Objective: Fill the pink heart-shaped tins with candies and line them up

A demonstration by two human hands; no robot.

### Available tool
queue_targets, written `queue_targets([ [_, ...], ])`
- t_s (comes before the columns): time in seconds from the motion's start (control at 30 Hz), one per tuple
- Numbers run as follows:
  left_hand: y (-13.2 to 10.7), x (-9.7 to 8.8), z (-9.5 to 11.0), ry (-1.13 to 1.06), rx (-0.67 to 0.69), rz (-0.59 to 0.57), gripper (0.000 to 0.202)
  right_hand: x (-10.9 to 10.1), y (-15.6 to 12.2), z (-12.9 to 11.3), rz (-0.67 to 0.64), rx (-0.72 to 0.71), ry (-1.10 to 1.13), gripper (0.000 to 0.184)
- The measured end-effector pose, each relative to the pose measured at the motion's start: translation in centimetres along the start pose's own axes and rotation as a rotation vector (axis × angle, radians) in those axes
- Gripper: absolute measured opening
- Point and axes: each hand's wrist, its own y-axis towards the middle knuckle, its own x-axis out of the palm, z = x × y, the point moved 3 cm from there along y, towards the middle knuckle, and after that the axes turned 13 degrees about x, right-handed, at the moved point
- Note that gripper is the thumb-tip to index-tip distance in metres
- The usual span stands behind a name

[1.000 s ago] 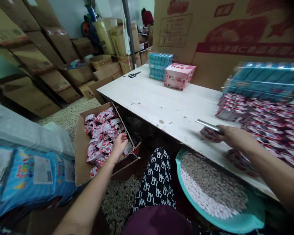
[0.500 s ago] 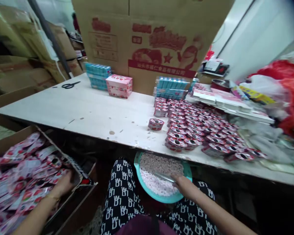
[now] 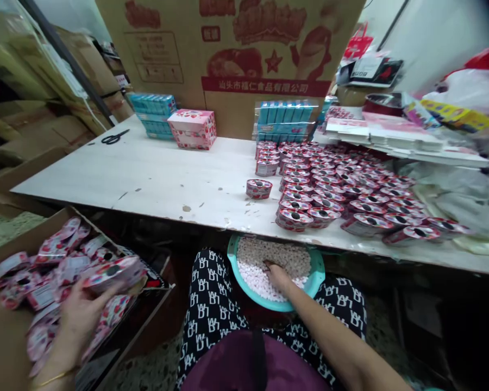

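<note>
**Foreground, left:** the left hand (image 3: 79, 312) closes around a pink-and-white printed packet (image 3: 111, 271), held just above a brown cardboard box (image 3: 0, 353) filled with like packets. Motion blur leaves the packet's shape uncertain; it is possibly round.

**Foreground, centre:** the right hand (image 3: 277, 276) reaches palm-down into a teal plastic basin (image 3: 231, 254) of small pink and white pellets (image 3: 256, 279). The basin sits between the person's knees, below the bench edge. The fingertips are sunk in the pellets, so whether they grip anything cannot be told.

**Middle:** the pale wooden bench (image 3: 146, 174) carries one round red-and-white tin (image 3: 259, 188) standing apart, just left of dense rows of identical tins (image 3: 342, 187).

**Rear:** black scissors (image 3: 114, 137); a pink strawberry-printed box (image 3: 193, 127) beside stacked blue packs (image 3: 152, 111); a large printed brown carton (image 3: 236, 54) along the bench's back edge.
</note>
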Motion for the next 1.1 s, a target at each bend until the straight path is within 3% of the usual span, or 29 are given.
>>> queue_targets([
  [0.07,-2.5,4.1,2.7,-0.242,0.076,-0.106,0.050,-0.1,0.0,0.5,-0.019,-0.026,0.060,0.042],
  [0.13,-4.7,9.2,4.1,-0.346,0.095,-0.267,0.050,-0.9,-0.3,1.4,-0.039,-0.066,0.114,0.038],
  [0.27,-7.3,18.1,5.4,-0.339,0.195,-0.483,0.041,-3.9,-2.2,3.4,-0.058,-0.153,0.207,0.036],
  [0.37,-8.0,22.6,5.8,-0.301,0.277,-0.559,0.036,-7.3,-4.5,4.2,-0.049,-0.244,0.286,0.037],
  [0.5,-8.3,26.9,6.2,-0.172,0.432,-0.641,0.027,-11.6,-7.4,4.0,-0.038,-0.332,0.260,0.035],
  [0.67,-9.0,30.0,6.6,-0.084,0.571,-0.705,0.027,-14.4,-9.1,1.7,0.018,-0.268,-0.110,0.035],
  [0.8,-9.6,30.6,6.6,-0.051,0.648,-0.693,0.027,-14.7,-10.1,-1.7,0.123,-0.214,-0.476,0.030],
  [0.93,-9.7,30.5,6.2,-0.047,0.661,-0.665,0.028,-14.7,-11.2,-4.9,0.167,-0.261,-0.619,0.026],
  [1.0,-9.6,30.4,5.9,-0.050,0.639,-0.652,0.029,-15.0,-11.5,-5.2,0.185,-0.288,-0.639,0.026],
  [1.1,-9.1,29.9,5.5,-0.060,0.610,-0.619,0.030,-15.7,-11.1,-3.4,0.226,-0.285,-0.623,0.026],
])
